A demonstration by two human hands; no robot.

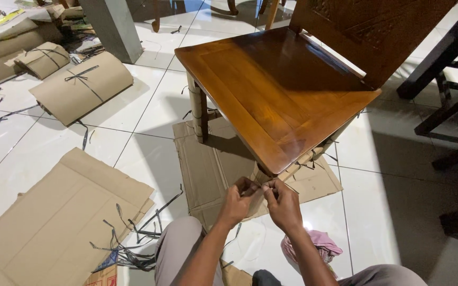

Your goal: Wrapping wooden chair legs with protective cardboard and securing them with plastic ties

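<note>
Hands meet just under the near corner of the wooden chair [279, 95], which stands on a flattened sheet of cardboard [208, 169] on the white tiled floor [377, 175]. My left hand [238, 201] and my right hand [282, 204] sit side by side, fingertips nearly touching, both pinched on a thin strap [263, 186] that runs between them right at the chair's front leg, whose top shows just below the seat corner. The strap is small and partly hidden by my fingers, so I cannot tell how it is tied or where its ends go. The leg itself lies directly beyond my knuckles, very close, and the other front leg [200, 108] to the left is wrapped in cardboard. More dark strap ends [314, 161] hang along the wrapped rail on the right side of the seat. A pink cloth [316, 243] lies on the floor just right of my right forearm. Cut straps [133, 233] lie scattered beside a large cardboard panel [54, 217] to my left, and rolled cardboard bundles [80, 85] sit farther off.
</note>
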